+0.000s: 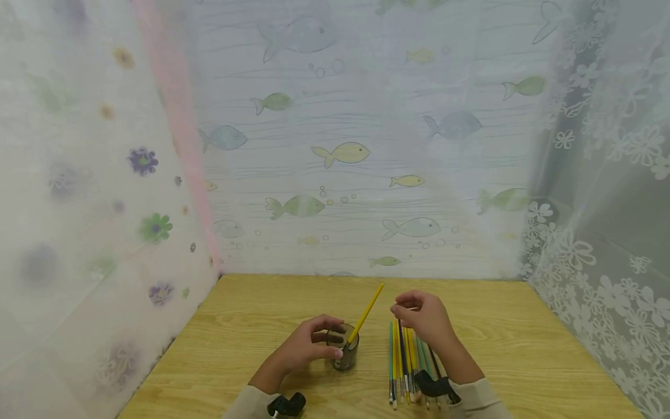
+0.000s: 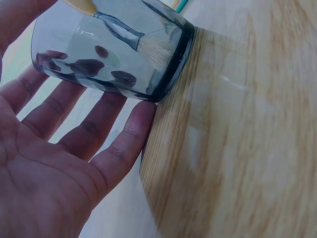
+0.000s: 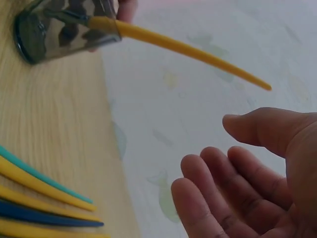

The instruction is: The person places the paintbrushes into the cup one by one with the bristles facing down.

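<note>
My left hand [image 1: 303,347] holds a smoky clear glass [image 1: 345,362] upright on the table, fingers along its far side and thumb on the near side. One yellow paintbrush [image 1: 368,311] leans in the glass, handle up and to the right. Its pale bristles [image 2: 156,52] rest low inside, seen through the wall in the left wrist view. Nothing is held in my right hand [image 1: 426,317], which hovers with loosely bent fingers above the handle ends of a row of paintbrushes [image 1: 400,355]. In the right wrist view its thumb and fingers [image 3: 193,201] are apart.
The row holds several yellow, green and dark blue brushes lying side by side, bristles toward me. Beneath everything is a wood-grain table [image 1: 272,297]. A fish-patterned curtain [image 1: 356,192] hangs behind it, with flower-patterned sheets [image 1: 157,227] at the sides.
</note>
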Motion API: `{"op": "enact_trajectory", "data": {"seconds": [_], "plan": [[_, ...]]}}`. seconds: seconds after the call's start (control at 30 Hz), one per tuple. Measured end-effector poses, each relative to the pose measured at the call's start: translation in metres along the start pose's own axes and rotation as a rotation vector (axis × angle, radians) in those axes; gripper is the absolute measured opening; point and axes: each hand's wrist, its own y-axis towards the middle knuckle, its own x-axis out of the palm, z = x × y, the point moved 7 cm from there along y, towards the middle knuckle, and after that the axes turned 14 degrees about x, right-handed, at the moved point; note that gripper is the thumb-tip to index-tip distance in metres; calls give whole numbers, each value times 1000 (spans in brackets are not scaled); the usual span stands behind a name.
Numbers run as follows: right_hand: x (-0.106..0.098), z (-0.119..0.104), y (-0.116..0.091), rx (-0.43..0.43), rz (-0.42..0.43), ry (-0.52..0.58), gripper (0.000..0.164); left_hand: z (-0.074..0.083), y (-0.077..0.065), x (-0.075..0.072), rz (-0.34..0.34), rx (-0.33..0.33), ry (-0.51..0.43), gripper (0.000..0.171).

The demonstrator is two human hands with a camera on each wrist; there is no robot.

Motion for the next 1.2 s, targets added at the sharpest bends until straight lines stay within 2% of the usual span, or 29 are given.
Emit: {"op": "enact_trajectory", "data": {"seconds": [0.87, 1.2], "plan": [[-45, 37, 19, 131, -14, -130, 44, -1, -2, -2, -3, 8, 5, 53], [-57, 54, 19, 209, -20, -220, 39, -3, 0, -1, -13, 11, 4, 54]]}}
